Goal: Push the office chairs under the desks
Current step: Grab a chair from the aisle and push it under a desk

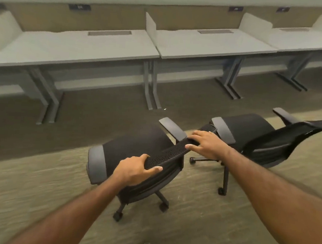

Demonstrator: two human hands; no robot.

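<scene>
While both hands are gripping the top edge of a black mesh chair back (165,154), a person is standing behind the near chair (134,158) and facing a row of grey desks (75,47). The left hand (134,171) is wrapping its fingers over the left end of the back, thumb underneath, clamped on it. The right hand (206,144) is resting over the right end, fingers curled down on the rim. The back's top edge is running on a slant, lower left to upper right, so the chair is sitting turned slightly rather than square to the desks. It is standing on carpet (37,189), well apart from the desks, with open floor lying between. A second chair (251,132) is waiting just beside it on the right, also out in the open. Judging from this, a straight push forward, with the right hand leading a little, would square the seat toward the gap under the desk ahead.
</scene>
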